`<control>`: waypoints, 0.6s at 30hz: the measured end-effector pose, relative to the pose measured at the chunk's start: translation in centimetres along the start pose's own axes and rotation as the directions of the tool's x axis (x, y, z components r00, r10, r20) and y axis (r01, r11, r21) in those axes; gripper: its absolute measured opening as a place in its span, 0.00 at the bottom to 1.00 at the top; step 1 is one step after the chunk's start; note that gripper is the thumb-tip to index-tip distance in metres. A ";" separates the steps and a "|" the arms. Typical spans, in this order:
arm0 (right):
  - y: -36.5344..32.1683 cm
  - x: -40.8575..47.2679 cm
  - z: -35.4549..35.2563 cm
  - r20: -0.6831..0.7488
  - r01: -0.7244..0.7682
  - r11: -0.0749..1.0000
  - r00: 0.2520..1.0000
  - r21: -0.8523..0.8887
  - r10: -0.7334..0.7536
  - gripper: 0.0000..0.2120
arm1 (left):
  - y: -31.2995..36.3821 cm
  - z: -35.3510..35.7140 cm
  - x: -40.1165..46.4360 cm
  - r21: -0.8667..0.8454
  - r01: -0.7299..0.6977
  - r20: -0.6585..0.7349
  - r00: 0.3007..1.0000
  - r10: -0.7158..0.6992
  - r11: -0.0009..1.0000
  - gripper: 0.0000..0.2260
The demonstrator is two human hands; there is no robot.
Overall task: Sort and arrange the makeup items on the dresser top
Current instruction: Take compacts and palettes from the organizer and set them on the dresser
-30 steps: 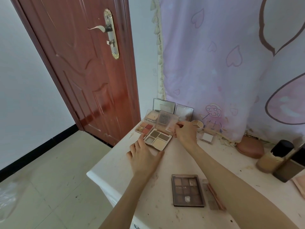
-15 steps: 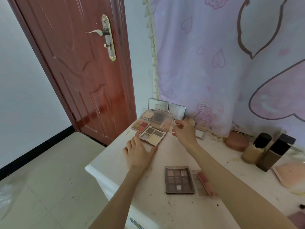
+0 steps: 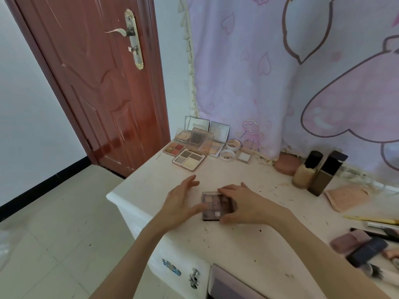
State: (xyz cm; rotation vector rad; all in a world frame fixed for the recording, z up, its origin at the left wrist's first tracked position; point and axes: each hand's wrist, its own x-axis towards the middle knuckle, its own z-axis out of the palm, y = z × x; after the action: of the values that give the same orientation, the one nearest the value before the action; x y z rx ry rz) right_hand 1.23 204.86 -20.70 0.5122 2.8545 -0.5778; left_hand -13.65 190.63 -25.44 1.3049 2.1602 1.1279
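Palettes [image 3: 195, 145] rear-left on dresser [image 3: 248, 238]; bottles [image 3: 317, 171] right — brushes [image 3: 375, 240] nearer.

A dark eyeshadow palette [image 3: 217, 207] is gripped at its right side by the right hand [image 3: 244, 205], while the left hand [image 3: 180, 201] is laid against its left edge, fingers extended. Open palettes [image 3: 190, 152] are grouped at the back of the white surface [image 3: 237, 240]; 2 bottles [image 3: 317, 172] are stood at the right.

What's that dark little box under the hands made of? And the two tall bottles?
Dark palette: likely hard plastic, its clear lid glinting over the powder squares. Round bottle: clear glass or plastic, beige liquid visible, black cap. Square bottle: dark, smooth, possibly glass.
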 end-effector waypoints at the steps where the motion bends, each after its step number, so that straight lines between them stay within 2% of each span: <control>1: -0.1 -0.1 0.0 -0.002 0.003 1.000 1.000 -0.010 -0.003 0.37 | 0.1 0.1 -0.3 -0.030 0.008 0.049 0.999 -0.007 1.000 0.43; 3: -0.4 -0.1 0.0 -0.017 0.021 0.999 1.000 -0.039 -0.022 0.37 | 0.3 0.3 -0.5 -0.013 0.018 0.104 0.994 -0.017 1.000 0.48; 7: -1.1 0.1 -0.1 -0.094 0.037 0.999 0.995 -0.018 -0.039 0.34 | 0.6 0.4 -0.5 0.006 0.045 0.117 0.992 -0.045 0.999 0.49; 10: -1.4 0.0 -0.3 -0.196 0.066 0.993 0.979 0.094 -0.046 0.32 | 0.9 0.1 -0.9 -0.243 0.098 0.075 0.994 -0.082 0.965 0.41; 12: -1.6 0.0 -0.4 -0.234 0.083 0.985 0.971 0.151 -0.046 0.30 | 1.0 -0.4 -1.1 -0.372 0.113 0.062 0.993 -0.097 0.921 0.40; 15: -2.1 -0.2 -0.5 -0.283 0.130 0.966 0.957 0.225 -0.063 0.24 | 1.2 -1.0 -1.4 -0.467 0.124 0.080 0.992 -0.098 0.875 0.42; 18: -2.4 0.0 -0.3 -0.313 0.153 0.950 0.948 0.273 -0.062 0.22 | 1.2 -1.3 -1.6 -0.498 0.134 0.066 0.991 -0.117 0.857 0.39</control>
State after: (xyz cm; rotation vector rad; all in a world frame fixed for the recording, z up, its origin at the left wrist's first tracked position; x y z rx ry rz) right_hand 0.31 202.90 -19.64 0.5298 3.1157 -1.0396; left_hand -13.01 189.03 -23.85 0.9231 1.7240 1.4717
